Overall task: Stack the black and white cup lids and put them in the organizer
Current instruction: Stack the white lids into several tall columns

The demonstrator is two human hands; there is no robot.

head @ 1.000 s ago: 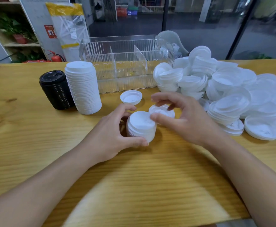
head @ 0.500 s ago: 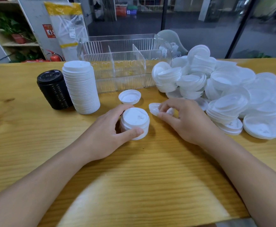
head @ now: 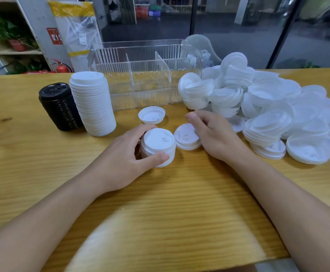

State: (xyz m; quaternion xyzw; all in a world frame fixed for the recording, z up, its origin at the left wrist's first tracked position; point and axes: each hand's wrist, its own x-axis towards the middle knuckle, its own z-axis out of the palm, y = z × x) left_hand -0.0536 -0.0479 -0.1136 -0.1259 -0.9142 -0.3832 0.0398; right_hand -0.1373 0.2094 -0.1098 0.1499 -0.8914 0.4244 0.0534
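My left hand [head: 125, 163] grips a short stack of white lids [head: 158, 146] standing on the table, thumb in front and fingers behind. My right hand [head: 213, 134] holds a single white lid [head: 185, 137] by its right edge, the lid lying tilted just right of the short stack. One more white lid [head: 151, 115] lies upside down behind them. A tall stack of white lids [head: 92, 104] and a stack of black lids [head: 59, 107] stand at the left. The clear organizer [head: 146, 83] with dividers stands behind, with nothing in it.
A big loose pile of white lids [head: 268, 107] covers the table's right side. The wooden table [head: 160, 203] reaches its near edge at the bottom right. A clear plastic piece [head: 199, 46] leans behind the organizer. Shelves with plants stand at far left.
My left hand slid the short stack slightly left and down onto the table. My right hand moved off the stack to the single lid beside it and took hold of its edge.
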